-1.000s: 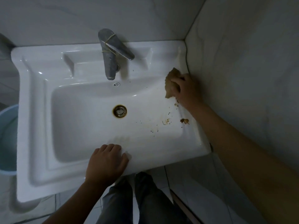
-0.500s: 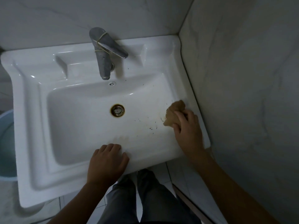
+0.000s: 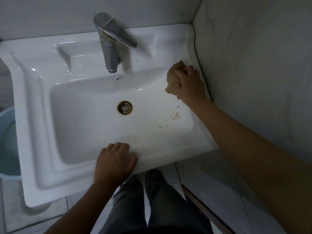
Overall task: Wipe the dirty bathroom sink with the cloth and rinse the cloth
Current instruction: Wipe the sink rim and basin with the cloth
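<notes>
A white rectangular sink (image 3: pixel 33 98) fills the view, its drain (image 3: pixel 125 107) ringed with rust. My right hand (image 3: pixel 190 83) presses a crumpled tan cloth (image 3: pixel 171 78) against the basin's upper right slope, close to the wall. Brown smears and dark specks (image 3: pixel 175 115) lie on the basin floor below that hand. My left hand (image 3: pixel 116 162) rests flat on the sink's front rim, fingers curled over the edge, holding nothing. The metal tap (image 3: pixel 109 43) with a rubber band around it stands at the back, no water running.
A tiled wall (image 3: pixel 253 65) runs close along the sink's right side. A light blue bucket (image 3: pixel 6 142) sits on the floor at the left. My legs and the tiled floor show below the front rim.
My right hand slid the cloth down to the lower right of the basin, then back up to the upper right slope. The brown blob is gone. My left hand stayed put.
</notes>
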Tool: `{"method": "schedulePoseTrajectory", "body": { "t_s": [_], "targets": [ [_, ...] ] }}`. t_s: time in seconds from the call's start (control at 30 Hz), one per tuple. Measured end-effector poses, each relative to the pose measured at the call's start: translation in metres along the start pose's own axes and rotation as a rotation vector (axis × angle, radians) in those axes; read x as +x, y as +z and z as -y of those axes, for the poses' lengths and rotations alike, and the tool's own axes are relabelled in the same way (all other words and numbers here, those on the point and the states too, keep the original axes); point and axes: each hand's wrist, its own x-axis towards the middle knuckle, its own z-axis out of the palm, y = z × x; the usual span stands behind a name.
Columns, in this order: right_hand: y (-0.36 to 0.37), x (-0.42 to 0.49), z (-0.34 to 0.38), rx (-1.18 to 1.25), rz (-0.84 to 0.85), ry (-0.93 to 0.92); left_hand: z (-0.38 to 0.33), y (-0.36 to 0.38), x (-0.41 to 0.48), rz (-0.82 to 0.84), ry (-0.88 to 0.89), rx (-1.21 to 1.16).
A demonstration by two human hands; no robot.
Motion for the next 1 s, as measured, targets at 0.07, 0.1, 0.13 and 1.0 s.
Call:
{"method": "schedulePoseTrajectory", "body": {
  "t_s": [0.07, 0.1, 0.13, 1.0],
  "targets": [
    [-0.001, -0.021, -0.010, 0.015, 0.042, -0.048, 0.001, 0.000, -0.001, -0.004, 0.003, 0.001],
    [-0.002, -0.034, -0.016, 0.032, 0.069, -0.064, 0.001, -0.001, -0.001, -0.003, 0.004, -0.002],
    [-0.004, -0.049, -0.021, 0.052, 0.100, -0.073, 0.001, -0.001, -0.001, 0.000, 0.006, -0.003],
    [-0.005, -0.102, -0.028, 0.163, 0.147, 0.011, 0.002, -0.001, -0.001, -0.001, 0.036, -0.015]
  ]
}}
